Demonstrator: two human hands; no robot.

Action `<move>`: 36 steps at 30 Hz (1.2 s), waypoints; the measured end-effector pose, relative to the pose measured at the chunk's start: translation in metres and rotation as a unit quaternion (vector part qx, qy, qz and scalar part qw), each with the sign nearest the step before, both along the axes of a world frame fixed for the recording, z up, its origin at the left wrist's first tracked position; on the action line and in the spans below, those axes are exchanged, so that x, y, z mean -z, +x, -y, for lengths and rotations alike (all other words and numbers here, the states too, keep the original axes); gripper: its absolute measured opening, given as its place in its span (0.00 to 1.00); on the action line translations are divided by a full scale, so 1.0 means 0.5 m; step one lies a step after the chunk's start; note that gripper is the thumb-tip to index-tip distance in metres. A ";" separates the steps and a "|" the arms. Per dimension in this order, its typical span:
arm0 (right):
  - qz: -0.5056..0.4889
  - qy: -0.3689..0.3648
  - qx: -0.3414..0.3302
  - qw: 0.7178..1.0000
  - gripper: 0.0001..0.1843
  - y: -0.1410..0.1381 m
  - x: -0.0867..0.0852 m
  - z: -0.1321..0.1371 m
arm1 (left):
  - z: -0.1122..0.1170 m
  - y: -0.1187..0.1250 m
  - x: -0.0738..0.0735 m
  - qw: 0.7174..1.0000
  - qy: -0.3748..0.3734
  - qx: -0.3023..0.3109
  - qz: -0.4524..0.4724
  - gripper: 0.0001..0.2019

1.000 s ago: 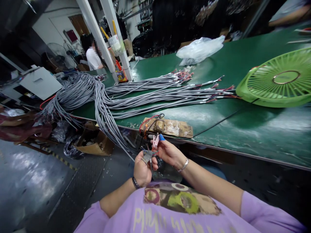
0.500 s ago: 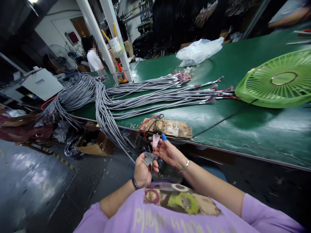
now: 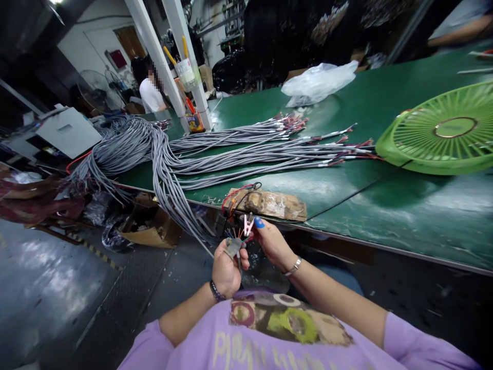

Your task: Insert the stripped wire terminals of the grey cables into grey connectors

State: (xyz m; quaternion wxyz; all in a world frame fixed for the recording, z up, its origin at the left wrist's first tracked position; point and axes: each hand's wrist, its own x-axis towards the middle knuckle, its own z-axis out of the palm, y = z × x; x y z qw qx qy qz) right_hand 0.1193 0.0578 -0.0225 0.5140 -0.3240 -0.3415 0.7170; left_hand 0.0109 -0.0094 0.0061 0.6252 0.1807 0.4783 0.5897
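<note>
Below the bench edge, my left hand point(image 3: 227, 270) is closed around the end of a grey cable point(image 3: 233, 248), whose thin coloured wires point(image 3: 238, 234) fan out above the fingers. Beside it, my right hand point(image 3: 271, 244) has a blue cover on one fingertip and pinches a thin wire point(image 3: 248, 239) from that cable. A pink clip point(image 3: 247, 225), shaped like a clothes peg, stands close to the right fingertips, at the edge of a worn wooden board point(image 3: 283, 205). I cannot tell whether the fingers touch the clip.
Long bundles of grey cables point(image 3: 231, 156) lie across the green bench point(image 3: 385, 205) and hang over its front edge. A green fan point(image 3: 454, 128) stands at right, a clear plastic bag point(image 3: 319, 82) behind. Two other people are beyond the bench. A cardboard box point(image 3: 154, 231) sits below.
The pink clip has turned, showing its two legs apart. My right hand has shifted slightly right of the cable end, and the wires in my left hand are more fanned out.
</note>
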 end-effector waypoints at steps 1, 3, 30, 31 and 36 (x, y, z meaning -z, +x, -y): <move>-0.008 -0.004 -0.009 1.000 0.19 -0.002 0.002 -0.002 | 0.000 0.002 0.000 1.000 0.002 0.003 -0.001 0.15; -0.057 -0.037 -0.044 0.997 0.19 -0.006 0.004 -0.006 | -0.001 0.005 0.000 1.000 0.005 0.008 -0.002 0.15; -0.071 -0.105 -0.162 0.979 0.18 0.032 0.018 0.004 | 0.034 -0.012 0.036 0.998 0.000 0.030 -0.052 0.16; -0.041 -0.100 -0.196 0.975 0.19 0.041 0.017 0.005 | 0.037 -0.015 0.040 0.998 0.002 0.033 -0.062 0.16; 0.081 -0.062 -0.306 0.947 0.19 0.059 -0.005 0.007 | 0.045 -0.022 0.054 0.995 0.011 0.048 -0.091 0.15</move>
